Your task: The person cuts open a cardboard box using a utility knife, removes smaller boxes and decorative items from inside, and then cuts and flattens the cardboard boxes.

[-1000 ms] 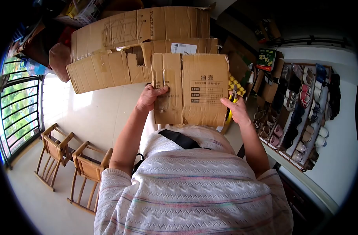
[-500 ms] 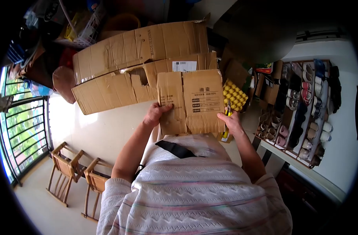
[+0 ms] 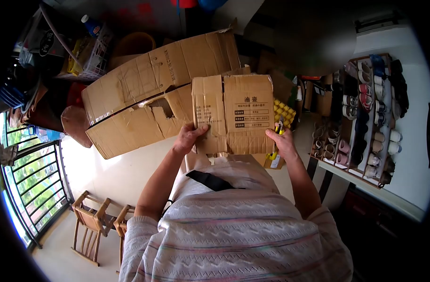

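A person in a knit top [image 3: 238,221] holds up a small carton [image 3: 248,134] before the waist, gripped at both sides well above the pale floor [image 3: 142,171]. The left hand [image 3: 190,137] is closed over the carton's lower left edge, thumb pressed flat on the front, the other fingers mostly out of sight behind it. The right hand [image 3: 282,142] is curled at the opposite edge, thumb tip on the cardboard, and also clasps a yellow-handled tool [image 3: 274,154], whose tip points up and away from the body and whose handles hang down beside the carton.

The printed face is turned toward the wearer, its lettering upright, the heading nearest the far edge. That face is close to square, so no long axis stands out; a fold runs from the near edge to the far one, leaving a narrower panel on the left and a wider one on the right.

Beyond lies a large carton [image 3: 130,87], its long axis slanting from lower left to upper right, one side torn open. A yellow egg tray [image 3: 287,114] shows just past the right hand. Shoes [image 3: 365,101] line a rack [image 3: 387,108] at right; bamboo stools [image 3: 88,218] stand at left by a railing [image 3: 39,176].
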The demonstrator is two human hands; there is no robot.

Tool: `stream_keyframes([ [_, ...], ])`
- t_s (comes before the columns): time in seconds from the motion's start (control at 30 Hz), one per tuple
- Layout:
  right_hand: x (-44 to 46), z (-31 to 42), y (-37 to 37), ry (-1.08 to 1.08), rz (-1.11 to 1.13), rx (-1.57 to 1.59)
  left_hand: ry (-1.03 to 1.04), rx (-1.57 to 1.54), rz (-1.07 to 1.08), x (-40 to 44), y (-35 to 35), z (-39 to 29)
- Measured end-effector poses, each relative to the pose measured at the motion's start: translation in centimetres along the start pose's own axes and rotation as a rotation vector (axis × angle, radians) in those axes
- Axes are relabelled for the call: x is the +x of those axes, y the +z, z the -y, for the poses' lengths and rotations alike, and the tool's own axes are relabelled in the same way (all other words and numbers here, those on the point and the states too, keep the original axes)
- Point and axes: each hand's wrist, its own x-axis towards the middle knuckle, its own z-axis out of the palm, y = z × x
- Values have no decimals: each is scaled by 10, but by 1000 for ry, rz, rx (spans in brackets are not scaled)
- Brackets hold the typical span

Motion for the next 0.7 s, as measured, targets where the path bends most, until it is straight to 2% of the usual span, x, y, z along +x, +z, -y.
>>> stream_keyframes([
  [0.07,8,25,4,-2,16,16,57,-31,16,7,5,-2],
  [0.17,45,25,-20,-59,20,-51,17,88,-112,19,7,-7],
  [0.3,80,55,-39,-102,-3,-63,-28,194,-155,33,2,-9],
  [0.57,166,72,-105,-64,-138,-103,-37,33,-289,33,4,20],
  [0.7,203,81,-127,-125,-208,-86,-63,-13,-377,27,14,30],
])
